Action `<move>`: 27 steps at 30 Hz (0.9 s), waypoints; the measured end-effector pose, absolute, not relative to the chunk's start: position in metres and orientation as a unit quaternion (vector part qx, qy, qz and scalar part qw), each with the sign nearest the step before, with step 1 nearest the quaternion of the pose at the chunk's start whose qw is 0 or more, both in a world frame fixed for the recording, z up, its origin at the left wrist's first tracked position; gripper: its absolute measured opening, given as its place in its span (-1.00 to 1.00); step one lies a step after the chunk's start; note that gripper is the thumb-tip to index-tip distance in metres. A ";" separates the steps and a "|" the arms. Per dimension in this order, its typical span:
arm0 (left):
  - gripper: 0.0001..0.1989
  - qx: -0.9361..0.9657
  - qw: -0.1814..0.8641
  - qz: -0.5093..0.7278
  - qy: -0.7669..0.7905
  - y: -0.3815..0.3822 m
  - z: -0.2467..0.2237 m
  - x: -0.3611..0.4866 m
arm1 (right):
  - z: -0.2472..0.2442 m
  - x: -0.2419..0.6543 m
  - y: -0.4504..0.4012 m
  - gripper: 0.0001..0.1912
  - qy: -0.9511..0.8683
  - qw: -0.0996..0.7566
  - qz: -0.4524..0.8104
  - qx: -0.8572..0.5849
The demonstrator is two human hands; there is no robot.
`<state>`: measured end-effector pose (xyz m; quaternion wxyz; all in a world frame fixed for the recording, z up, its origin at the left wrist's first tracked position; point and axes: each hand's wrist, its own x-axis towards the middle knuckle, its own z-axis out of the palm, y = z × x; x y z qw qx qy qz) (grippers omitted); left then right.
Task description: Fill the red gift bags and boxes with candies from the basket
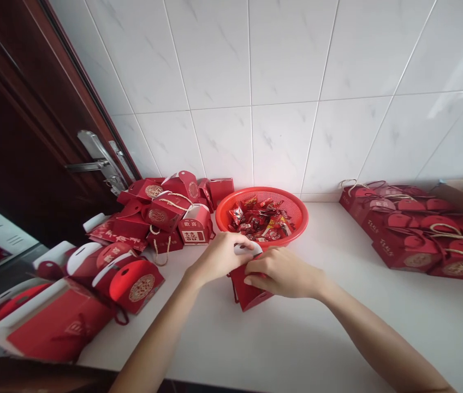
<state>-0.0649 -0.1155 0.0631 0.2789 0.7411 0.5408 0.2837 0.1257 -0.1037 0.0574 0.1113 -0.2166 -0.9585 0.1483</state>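
Left hand [219, 257] and right hand [280, 272] seemingly pinch a gift box [248, 289].

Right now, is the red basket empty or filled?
Partly filled: the red mesh basket has a heap of red snack packets lying inside, below its rim.

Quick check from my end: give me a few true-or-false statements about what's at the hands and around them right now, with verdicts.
1. The left hand and right hand are both on a red gift box. True.
2. The red plastic basket holds white towels. False: it holds red-wrapped snacks.
3. The left hand grips the metal door handle. False: it is on the box.
4. More red boxes with rope handles sit on the white counter right of the basket. True.
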 end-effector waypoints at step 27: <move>-0.20 0.763 0.450 0.116 0.450 -0.094 0.041 -0.070 | 0.073 0.190 -0.079 -0.85 -0.872 -0.063 0.170 -0.455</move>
